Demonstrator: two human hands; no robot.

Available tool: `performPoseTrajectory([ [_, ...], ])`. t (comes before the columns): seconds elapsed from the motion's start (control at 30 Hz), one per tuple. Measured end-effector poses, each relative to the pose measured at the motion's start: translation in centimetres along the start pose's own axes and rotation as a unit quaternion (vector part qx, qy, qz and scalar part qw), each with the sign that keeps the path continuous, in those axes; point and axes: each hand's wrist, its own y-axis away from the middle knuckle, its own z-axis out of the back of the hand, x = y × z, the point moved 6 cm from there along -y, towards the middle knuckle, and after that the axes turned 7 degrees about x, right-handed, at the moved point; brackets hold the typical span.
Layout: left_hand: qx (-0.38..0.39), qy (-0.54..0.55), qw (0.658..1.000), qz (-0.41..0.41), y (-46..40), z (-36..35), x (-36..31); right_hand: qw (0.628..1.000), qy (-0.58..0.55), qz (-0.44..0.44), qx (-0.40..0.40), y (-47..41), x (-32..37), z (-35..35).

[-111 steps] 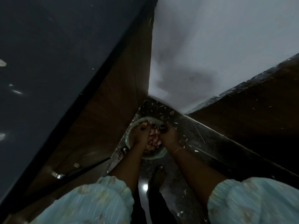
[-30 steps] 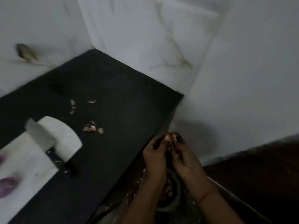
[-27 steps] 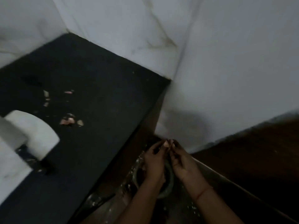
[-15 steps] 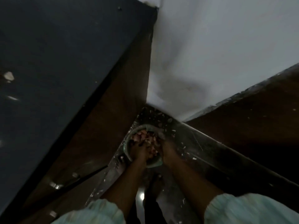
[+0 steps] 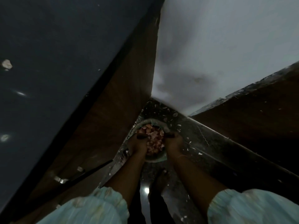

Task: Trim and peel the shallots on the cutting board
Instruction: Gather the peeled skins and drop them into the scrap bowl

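So half a second ago both hands were buried in the bowl of peels on the floor; now left hand and right hand grip its rim, apart. Looks like scrap disposal. Cutting board and shallots aren't visible.

A heap of pinkish peels fills a round pale-green bowl set low in a dark floor corner. The bowl's far rim shows beyond the fingertips; its near rim shows below, between the two wrists. The peels lie between the fingers, touching them on both sides.
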Motion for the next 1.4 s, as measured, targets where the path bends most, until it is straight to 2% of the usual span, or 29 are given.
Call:
performPoseTrajectory([
  [0.1,-0.029,0.012,0.999,-0.012,-0.3,0.5,0.3,0.997,-0.063,0.024,-0.036,-0.6,-0.3,-0.7],
  [0.23,-0.008,0.076,0.997,-0.019,-0.7,-0.6,0.8,0.999,-0.021,0.018,-0.027,-1.8,-1.7,-1.5],
  [0.37,-0.008,0.103,0.993,-0.055,1.1,-0.4,-0.3,0.997,-0.059,0.009,-0.041,-1.7,-1.6,-1.3],
  [0.43,-0.020,0.128,0.991,-0.043,1.6,-0.4,-0.5,0.995,-0.091,-0.002,-0.030,-1.9,-1.8,-1.2],
  [0.57,0.065,0.097,0.993,-0.033,2.1,-2.4,-1.8,0.993,-0.099,0.002,0.067,-1.4,-0.5,-1.8],
  [0.63,0.103,0.133,0.985,-0.043,4.9,-2.2,-4.0,0.988,-0.128,-0.019,0.078,-0.6,0.6,-1.8],
  [0.7,0.108,0.178,0.977,-0.044,5.7,-2.1,-5.0,0.984,-0.163,-0.018,0.073,0.0,2.0,-1.7],
  [0.83,0.135,0.213,0.960,-0.118,8.9,-0.4,-10.3,0.971,-0.216,0.046,0.089,2.3,6.4,-1.3],
  [1.03,0.140,0.330,0.895,-0.266,16.8,7.6,-19.1,0.939,-0.280,0.163,0.113,12.1,19.1,1.3],
  [1.17,0.065,0.365,0.850,-0.375,23.1,17.3,-21.9,0.912,-0.239,0.303,0.139,19.5,27.0,-1.7],
  [1.27,-0.024,0.360,0.829,-0.427,25.8,25.2,-21.2,0.896,-0.097,0.407,0.145,23.3,29.7,-6.4],
  [1.33,-0.129,0.331,0.827,-0.436,25.7,30.6,-19.2,0.875,0.036,0.450,0.176,24.5,29.7,-11.0],
  [1.4,-0.262,0.271,0.830,-0.410,24.5,35.7,-15.9,0.828,0.172,0.483,0.228,24.9,28.4,-16.1],
])
